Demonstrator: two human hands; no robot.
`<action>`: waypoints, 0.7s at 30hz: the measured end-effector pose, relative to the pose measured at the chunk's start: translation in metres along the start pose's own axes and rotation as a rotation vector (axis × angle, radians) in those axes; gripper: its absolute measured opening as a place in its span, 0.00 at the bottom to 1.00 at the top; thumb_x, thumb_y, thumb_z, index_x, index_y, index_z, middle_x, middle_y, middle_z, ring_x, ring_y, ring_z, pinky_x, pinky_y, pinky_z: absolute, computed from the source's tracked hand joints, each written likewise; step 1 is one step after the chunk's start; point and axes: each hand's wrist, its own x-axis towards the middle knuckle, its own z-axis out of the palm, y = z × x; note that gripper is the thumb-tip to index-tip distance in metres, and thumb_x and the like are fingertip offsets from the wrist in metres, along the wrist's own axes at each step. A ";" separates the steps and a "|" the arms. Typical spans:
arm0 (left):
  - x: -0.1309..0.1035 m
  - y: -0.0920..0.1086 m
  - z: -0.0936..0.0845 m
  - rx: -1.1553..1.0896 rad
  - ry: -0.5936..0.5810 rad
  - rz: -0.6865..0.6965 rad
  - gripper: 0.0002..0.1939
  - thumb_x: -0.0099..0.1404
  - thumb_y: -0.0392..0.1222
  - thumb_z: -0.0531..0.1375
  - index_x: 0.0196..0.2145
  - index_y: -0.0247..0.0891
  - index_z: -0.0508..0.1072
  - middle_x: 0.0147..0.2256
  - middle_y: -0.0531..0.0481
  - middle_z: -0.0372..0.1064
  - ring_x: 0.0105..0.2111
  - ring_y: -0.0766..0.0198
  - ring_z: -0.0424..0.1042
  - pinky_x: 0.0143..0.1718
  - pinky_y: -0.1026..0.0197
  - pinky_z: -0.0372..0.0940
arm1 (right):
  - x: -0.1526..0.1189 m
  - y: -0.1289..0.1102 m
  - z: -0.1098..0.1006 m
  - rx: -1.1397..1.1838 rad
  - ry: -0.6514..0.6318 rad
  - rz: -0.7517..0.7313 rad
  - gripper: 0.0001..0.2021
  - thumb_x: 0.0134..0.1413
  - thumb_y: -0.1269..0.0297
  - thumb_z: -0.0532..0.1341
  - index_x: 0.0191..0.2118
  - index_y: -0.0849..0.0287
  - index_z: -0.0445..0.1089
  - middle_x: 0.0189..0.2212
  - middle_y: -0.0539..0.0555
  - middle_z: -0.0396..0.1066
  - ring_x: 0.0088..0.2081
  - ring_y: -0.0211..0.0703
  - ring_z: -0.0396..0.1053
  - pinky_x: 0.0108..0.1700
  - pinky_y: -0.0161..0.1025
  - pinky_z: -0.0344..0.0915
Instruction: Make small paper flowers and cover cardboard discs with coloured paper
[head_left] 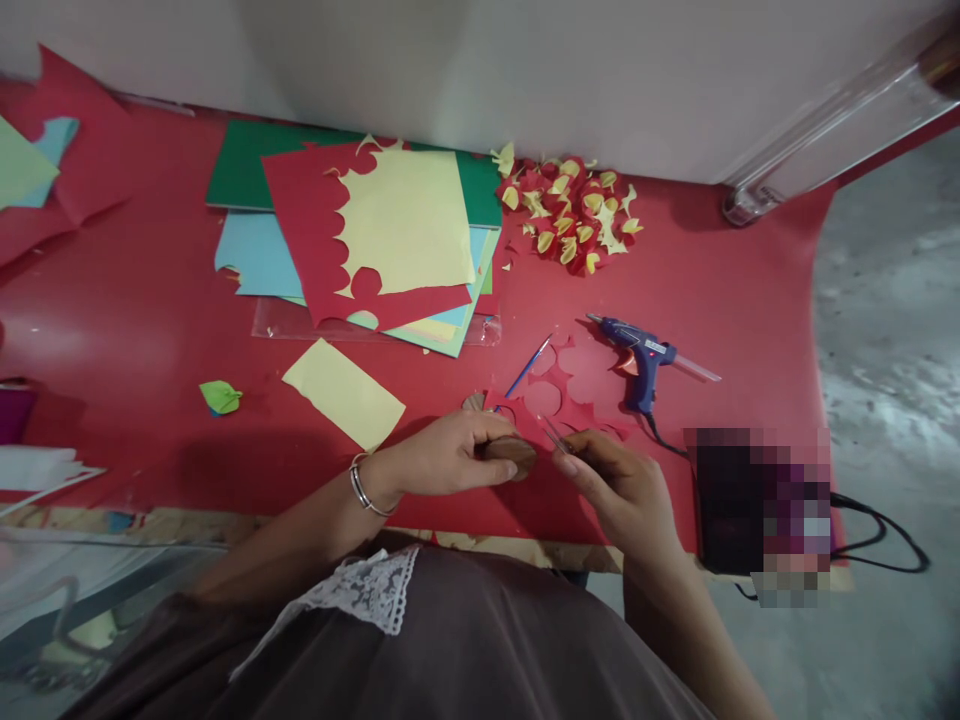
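My left hand [457, 455] is closed with thumb and fingers around a flat, rounded brown piece [517, 457], whose material I cannot make out. My right hand [619, 490] grips a thin, pointed metal tool [553, 434]; most of it is hidden in the fingers. Its tip points up and left, apart from the brown piece. Just beyond both hands lies a red paper scrap [551, 385] with round holes cut out. A slim blue stick [525, 370] with a pointed end rests beside that scrap.
A blue glue gun [641, 360] with a clear stick lies right, its cord running to a dark, blurred-out object [727, 500]. Behind are stacked coloured sheets [405, 220] and a heap of red and yellow paper pieces [570, 215]. A yellow sheet [345, 393] and green leaf shape [221, 397] lie left.
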 end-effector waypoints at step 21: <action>0.009 -0.005 0.026 -0.502 0.340 -0.036 0.21 0.68 0.58 0.71 0.41 0.37 0.72 0.36 0.50 0.74 0.35 0.66 0.74 0.34 0.64 0.73 | 0.004 -0.001 0.026 0.151 0.209 0.048 0.16 0.61 0.47 0.70 0.36 0.57 0.81 0.25 0.50 0.76 0.25 0.38 0.66 0.29 0.34 0.64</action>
